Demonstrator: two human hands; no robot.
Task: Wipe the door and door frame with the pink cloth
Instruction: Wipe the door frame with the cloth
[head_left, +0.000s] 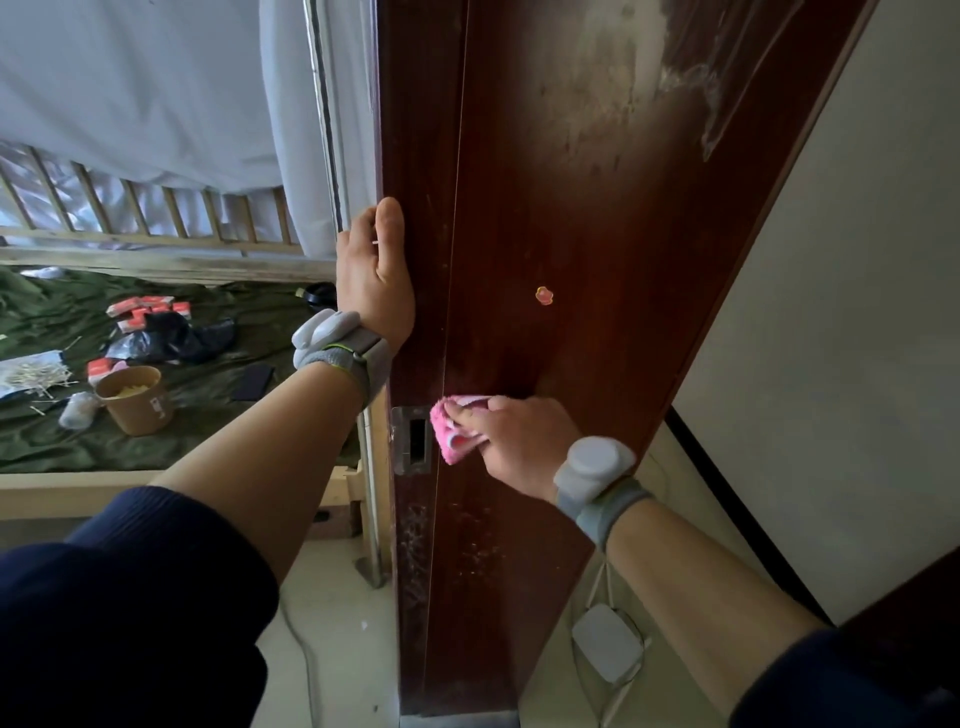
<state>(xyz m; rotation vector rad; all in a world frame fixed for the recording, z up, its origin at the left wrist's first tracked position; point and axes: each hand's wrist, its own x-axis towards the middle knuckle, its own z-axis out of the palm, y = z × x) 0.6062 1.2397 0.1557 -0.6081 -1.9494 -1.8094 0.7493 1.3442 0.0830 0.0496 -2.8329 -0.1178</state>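
Mid-wipe: right hand (511, 441) gripping bunched pink cloth (457, 428) against dark brown wooden door (571, 234) beside metal latch plate (413, 440); left hand (374, 265) open, bracing door edge. Next, probably sweeping onward.

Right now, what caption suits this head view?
Right hand wipes the brown door with pink cloth; left hand steadies its edge.

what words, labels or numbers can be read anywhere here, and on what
None can be read.
Paper cup: a dark printed mark, too small to read.
Red and white packets: print too blurred to read.
Small sticker on the brown door: no letters visible.
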